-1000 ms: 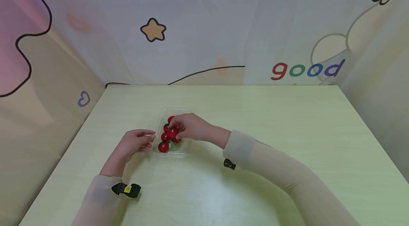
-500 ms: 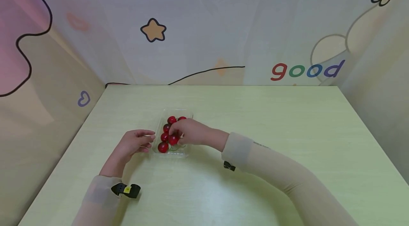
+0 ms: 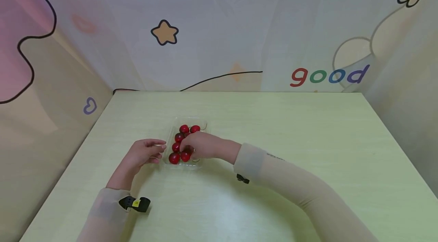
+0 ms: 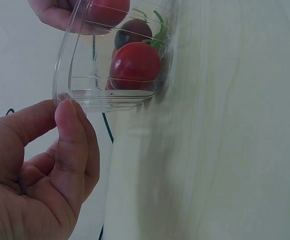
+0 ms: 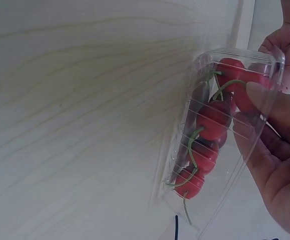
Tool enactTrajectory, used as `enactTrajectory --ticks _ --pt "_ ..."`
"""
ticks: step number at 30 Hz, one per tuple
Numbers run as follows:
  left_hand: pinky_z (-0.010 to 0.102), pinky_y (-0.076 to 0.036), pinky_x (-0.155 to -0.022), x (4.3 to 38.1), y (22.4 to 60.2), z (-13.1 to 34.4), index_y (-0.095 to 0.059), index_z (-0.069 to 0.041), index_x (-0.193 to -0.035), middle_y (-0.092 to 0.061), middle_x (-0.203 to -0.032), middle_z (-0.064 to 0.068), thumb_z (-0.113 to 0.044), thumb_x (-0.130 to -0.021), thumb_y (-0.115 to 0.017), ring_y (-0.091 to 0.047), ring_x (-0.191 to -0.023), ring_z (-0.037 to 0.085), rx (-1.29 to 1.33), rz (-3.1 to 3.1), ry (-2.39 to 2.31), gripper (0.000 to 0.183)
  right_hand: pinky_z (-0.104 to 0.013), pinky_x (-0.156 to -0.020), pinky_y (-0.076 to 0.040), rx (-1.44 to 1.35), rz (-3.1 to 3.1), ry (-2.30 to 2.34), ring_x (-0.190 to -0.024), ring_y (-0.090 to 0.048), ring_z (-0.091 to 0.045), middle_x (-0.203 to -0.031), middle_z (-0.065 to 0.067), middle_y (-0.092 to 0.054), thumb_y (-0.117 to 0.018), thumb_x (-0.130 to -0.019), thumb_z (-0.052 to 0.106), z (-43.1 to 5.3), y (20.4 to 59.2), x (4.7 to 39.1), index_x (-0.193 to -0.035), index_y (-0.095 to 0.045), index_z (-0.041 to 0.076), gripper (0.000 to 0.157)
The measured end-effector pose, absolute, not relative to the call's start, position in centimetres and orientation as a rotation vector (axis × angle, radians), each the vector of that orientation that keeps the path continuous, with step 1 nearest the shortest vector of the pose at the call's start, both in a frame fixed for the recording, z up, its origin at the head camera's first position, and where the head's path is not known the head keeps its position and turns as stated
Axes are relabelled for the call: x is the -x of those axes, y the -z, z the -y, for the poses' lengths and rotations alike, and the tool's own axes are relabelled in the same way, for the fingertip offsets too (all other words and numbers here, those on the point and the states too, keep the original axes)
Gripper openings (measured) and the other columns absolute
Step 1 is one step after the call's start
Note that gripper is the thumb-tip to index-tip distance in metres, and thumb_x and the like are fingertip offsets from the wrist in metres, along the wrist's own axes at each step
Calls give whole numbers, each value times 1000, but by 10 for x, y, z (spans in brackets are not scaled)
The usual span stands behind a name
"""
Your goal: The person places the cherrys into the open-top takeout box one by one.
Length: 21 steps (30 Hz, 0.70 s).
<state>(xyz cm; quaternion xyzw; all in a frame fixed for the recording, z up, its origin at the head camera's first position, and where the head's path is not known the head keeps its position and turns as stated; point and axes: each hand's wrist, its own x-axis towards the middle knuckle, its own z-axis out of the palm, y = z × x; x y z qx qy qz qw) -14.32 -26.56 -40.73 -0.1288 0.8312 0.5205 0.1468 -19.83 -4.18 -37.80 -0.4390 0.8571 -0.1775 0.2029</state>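
A clear plastic tray (image 3: 167,164) of red cherries with green stems stands on the table, left of centre in the head view. My left hand (image 3: 145,152) is at its left side; in the left wrist view, the thumb (image 4: 68,132) and a finger pinch the tray's rim. My right hand (image 3: 202,145) reaches in from the right, its fingertips around a cherry (image 3: 185,156) at the near end. The right wrist view shows that hand's thumb (image 5: 272,102) against the cherry. Other cherries (image 3: 184,129) sit in rows; the right hand hides part of them.
The pale wood-grain table (image 3: 291,150) extends to both sides of the tray. A printed cloth backdrop (image 3: 219,25) rises at the back and sides. Black straps (image 3: 135,203) are at the sleeve cuffs.
My right hand has moved toward the tray's near end and down with the cherry, exposing cherries at the far end. My left hand has stayed in place.
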Motion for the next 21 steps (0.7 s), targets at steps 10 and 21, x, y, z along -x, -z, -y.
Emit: enactTrajectory --ticks 10,21 --pt "18 -58 -68 142 405 266 -57 7 -138 -72 -106 13 -20 -104 -60 -63 -76 11 353 -2396 -1499 44 -20 -90 -56 1243 -2386 438 -100 -61 -14 -120 -4 -74 -80 -88 11 47 385 200 -123 -74 13 35" --pt "19 -57 -67 140 403 265 -56 8 -138 -71 -109 16 -21 -104 -60 -62 -76 12 348 -2395 -1503 45 -16 -84 -54 1249 -2387 381 -96 -60 -13 -119 -2 -75 -78 -90 9 49 390 199 -122 -76 14 32"
